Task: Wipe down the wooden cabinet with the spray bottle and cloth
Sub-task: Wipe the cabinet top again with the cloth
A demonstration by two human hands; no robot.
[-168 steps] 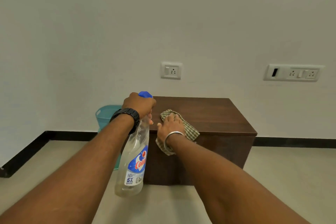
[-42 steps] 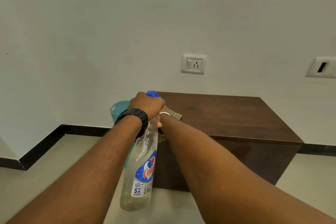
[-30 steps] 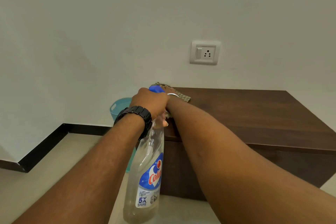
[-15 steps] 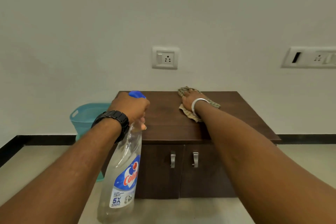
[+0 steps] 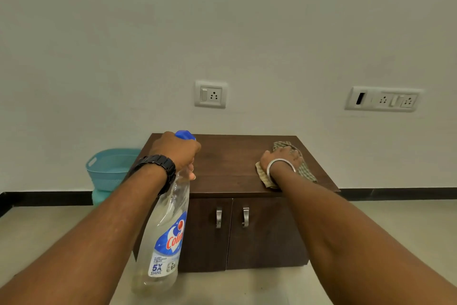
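Observation:
A low dark wooden cabinet (image 5: 230,168) with two doors and metal handles stands against the wall. My left hand (image 5: 174,150) grips the blue trigger head of a clear spray bottle (image 5: 164,235), which hangs down in front of the cabinet's left edge. My right hand (image 5: 282,158) presses flat on a checked green-beige cloth (image 5: 305,171) lying on the right part of the cabinet top, near the front edge.
A light blue plastic basket (image 5: 108,168) sits on the floor left of the cabinet. Wall sockets (image 5: 210,94) and a switch panel (image 5: 384,99) are above. Pale tiled floor (image 5: 395,225) with a black skirting surrounds the cabinet.
My right hand has slid the cloth from the back left corner across the top to the right side. The view has swung from the cabinet's left side to its front. The bottle stays held.

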